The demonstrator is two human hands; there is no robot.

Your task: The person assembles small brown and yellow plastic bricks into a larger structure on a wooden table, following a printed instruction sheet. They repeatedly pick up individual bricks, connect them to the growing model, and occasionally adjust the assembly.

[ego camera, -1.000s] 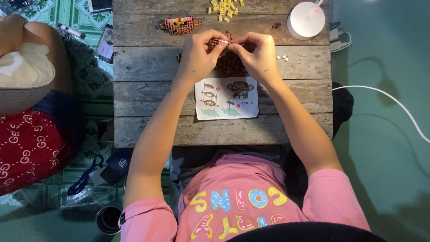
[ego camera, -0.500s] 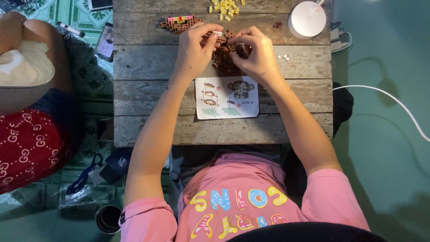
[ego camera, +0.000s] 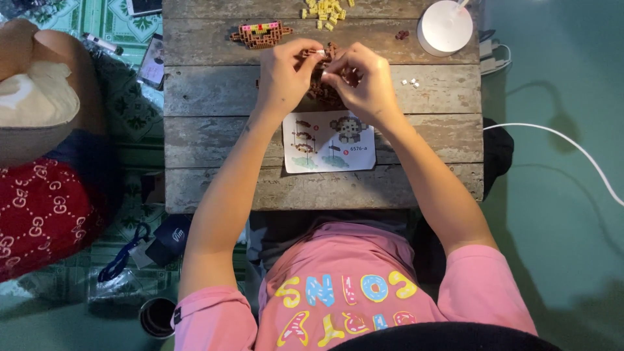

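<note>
A pink short-sleeved T-shirt [ego camera: 364, 286] is worn, with both sleeves ending above the elbows and the forearms left bare. Across the chest, rounded puffy letters are printed in yellow, light blue, pink and white, some speckled like sprinkles; they are seen upside down from the head camera. A small dark tag is stitched to the hem of one sleeve [ego camera: 177, 316]. No rings, watch or bracelets can be made out on the left hand [ego camera: 284, 73] or right hand [ego camera: 366, 81].

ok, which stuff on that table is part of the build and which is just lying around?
In use:
left hand and right hand on the brown brick model
instruction sheet
yellow bricks
small white bricks
finished flat brick piece

Lying about:
white round lamp base
phone
white cable
</note>
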